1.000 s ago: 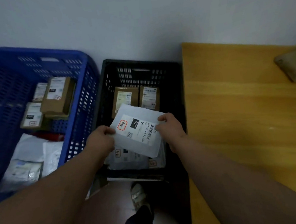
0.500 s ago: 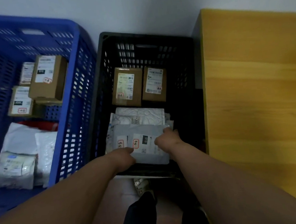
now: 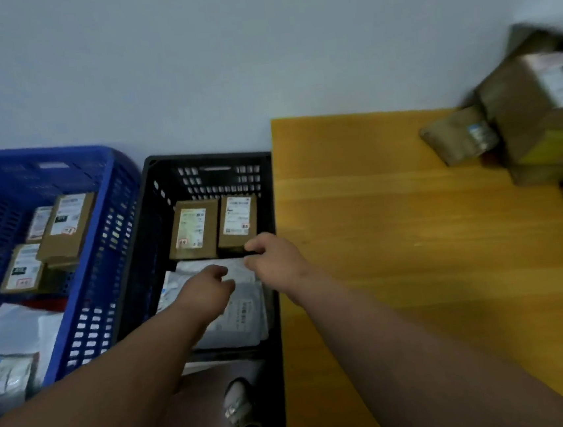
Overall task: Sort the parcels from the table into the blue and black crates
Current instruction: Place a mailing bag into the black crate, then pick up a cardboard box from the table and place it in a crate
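A: Log entry, head view. Where's the black crate [image 3: 157, 225]?

B: Centre-left of frame, slotted walls, against the pale wall. Blue crate [image 3: 114, 208] touches it on the left; wooden table [image 3: 413, 242] fills the right half.

A: Contents, black crate?

B: Two brown cardboard boxes [image 3: 194, 229] side by side at the far end, each w/ a white label and a small red-edged sticker. Nearer: a stack of white poly mailers [image 3: 239, 320], flat, print blurred, can't read.

A: Hands?

B: Left hand [image 3: 208, 289] over the mailers, fingers curled loosely, nothing visibly in it. Right hand [image 3: 274, 258] just beside it, over the crate's right part, thumb and fingers bent, a small gap between them; no parcel seen in the grip. Whether either touches the mailers: can't tell. Hands close together, not touching.

A: Blue crate?

B: Brown labelled boxes [image 3: 68, 230] at the far end, one resting on others. White and silvery bags [image 3: 14, 345] at lower left, something red under them.

A: Table?

B: Pile of brown parcels [image 3: 525, 121] at upper right of frame, motion-blurred; one w/ a white label on top. Bottom centre: a shoe [image 3: 238, 406] on the floor.
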Tool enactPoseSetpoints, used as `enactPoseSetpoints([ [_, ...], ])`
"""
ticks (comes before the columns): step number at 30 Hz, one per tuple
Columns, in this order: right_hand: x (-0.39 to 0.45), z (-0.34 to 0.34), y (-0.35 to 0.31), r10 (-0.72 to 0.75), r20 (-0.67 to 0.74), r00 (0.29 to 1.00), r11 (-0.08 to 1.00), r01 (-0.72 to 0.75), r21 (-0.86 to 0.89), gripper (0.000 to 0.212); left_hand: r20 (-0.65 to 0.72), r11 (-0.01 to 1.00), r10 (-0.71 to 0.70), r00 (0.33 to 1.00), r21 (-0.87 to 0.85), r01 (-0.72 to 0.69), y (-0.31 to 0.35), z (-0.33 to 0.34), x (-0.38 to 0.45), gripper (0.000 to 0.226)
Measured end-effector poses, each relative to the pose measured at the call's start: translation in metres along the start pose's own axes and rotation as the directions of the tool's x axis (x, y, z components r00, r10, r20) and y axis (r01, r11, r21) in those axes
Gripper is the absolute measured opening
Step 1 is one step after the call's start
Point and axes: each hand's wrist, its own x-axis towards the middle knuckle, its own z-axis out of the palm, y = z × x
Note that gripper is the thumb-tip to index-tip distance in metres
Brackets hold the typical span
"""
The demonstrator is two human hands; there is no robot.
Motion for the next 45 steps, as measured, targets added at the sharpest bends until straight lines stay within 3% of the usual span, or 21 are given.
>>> enactPoseSetpoints([
  [6, -0.073, -0.113, 0.051, 0.01, -0.126, 0.992, 0.998, -0.018, -0.058, 0.033, -0.045, 0.987, 0.142, 0.989, -0.068, -0.144, 0.082, 0.048, -0.066, 0.044],
  [13, -0.152, -0.232, 0.129, 0.139, -0.287, 0.948, 0.983, -0.166, -0.073, 0.03, 0.027, 0.968, 0.248, 0.968, -0.056, -0.246, 0.171, 0.12, -0.115, 0.045],
  [24, -0.204, -0.312, 0.179, 0.18, -0.503, 0.846, 0.982, -0.186, 0.038, 0.032, 0.047, 0.904, 0.426, 0.903, 0.002, -0.427, 0.271, 0.165, -0.121, 0.043],
  [37, -0.184, -0.396, 0.177, 0.007, -0.652, 0.758, 0.999, -0.029, -0.024, 0.028, -0.06, 0.85, 0.526, 0.848, 0.023, -0.526, 0.366, 0.175, -0.11, 0.044],
  [45, -0.154, -0.499, 0.187, -0.17, -0.791, 0.587, 0.984, 0.059, -0.167, 0.028, -0.235, 0.801, 0.57, 0.787, -0.053, -0.596, 0.447, 0.216, -0.104, 0.042],
])
